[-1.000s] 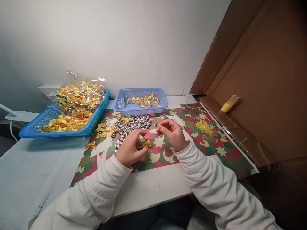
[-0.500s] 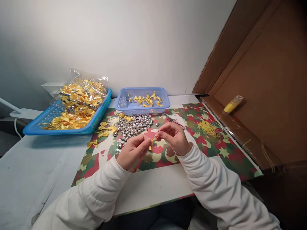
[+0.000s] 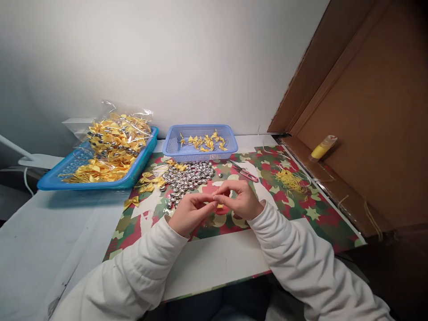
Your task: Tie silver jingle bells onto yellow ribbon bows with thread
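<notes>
My left hand point(image 3: 191, 214) and my right hand point(image 3: 239, 199) meet at their fingertips above the patterned sheet point(image 3: 230, 225). Both are pinched closed. A bit of yellow point(image 3: 220, 206) shows just under the touching fingertips; the rest of what they hold is hidden. Behind my left hand lies a heap of silver beads point(image 3: 190, 176). Yellow bows point(image 3: 147, 182) with stems rest to the left of the beads. Pink-handled snips point(image 3: 245, 173) lie beyond my right hand.
At the back stands a blue basket point(image 3: 200, 157) holding yellow bows. A larger blue tray point(image 3: 83, 185) at the left bears a bagged pile of bows. Yellow threads point(image 3: 290, 180) lie at right, near a yellow tube point(image 3: 323, 148) by the cardboard point(image 3: 371, 111).
My fingertips have come together, and my right hand has lowered slightly. The snips show more fully. The baskets appear shifted slightly right and down in the view.
</notes>
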A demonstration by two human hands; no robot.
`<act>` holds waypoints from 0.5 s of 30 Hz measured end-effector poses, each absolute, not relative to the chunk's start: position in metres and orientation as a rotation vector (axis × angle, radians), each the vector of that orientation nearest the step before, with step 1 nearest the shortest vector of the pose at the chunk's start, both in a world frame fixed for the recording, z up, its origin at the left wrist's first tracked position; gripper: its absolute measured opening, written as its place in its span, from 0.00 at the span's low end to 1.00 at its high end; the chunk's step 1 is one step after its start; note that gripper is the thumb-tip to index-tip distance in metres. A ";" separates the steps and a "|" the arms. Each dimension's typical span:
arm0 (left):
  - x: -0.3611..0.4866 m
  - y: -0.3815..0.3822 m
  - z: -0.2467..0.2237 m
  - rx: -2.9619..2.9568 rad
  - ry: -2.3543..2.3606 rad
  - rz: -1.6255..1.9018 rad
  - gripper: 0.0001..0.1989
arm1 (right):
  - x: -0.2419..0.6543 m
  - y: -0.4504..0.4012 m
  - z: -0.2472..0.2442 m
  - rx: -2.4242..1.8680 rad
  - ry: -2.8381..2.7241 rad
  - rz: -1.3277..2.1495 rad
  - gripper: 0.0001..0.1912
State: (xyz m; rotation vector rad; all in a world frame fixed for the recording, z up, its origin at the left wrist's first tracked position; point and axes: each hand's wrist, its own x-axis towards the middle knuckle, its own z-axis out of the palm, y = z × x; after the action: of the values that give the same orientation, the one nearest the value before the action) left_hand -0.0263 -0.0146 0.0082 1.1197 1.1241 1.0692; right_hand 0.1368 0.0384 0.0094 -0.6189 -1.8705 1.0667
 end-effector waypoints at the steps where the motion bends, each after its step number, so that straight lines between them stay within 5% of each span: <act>1: -0.026 -0.015 0.007 1.136 1.109 1.043 0.17 | 0.136 0.039 0.009 -0.645 -1.869 1.084 0.07; 10: -0.028 -0.011 -0.003 1.074 1.111 1.168 0.21 | 0.134 0.044 0.001 -0.706 -1.823 1.495 0.11; 15: -0.027 -0.012 -0.004 1.122 1.148 1.227 0.17 | 0.137 0.046 0.005 -0.634 -1.951 1.424 0.09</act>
State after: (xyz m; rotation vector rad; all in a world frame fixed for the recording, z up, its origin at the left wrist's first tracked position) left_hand -0.0265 -0.0116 -0.0043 1.1217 1.1482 1.2267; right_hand 0.1365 0.0455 0.0050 -0.6336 -1.9513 1.4238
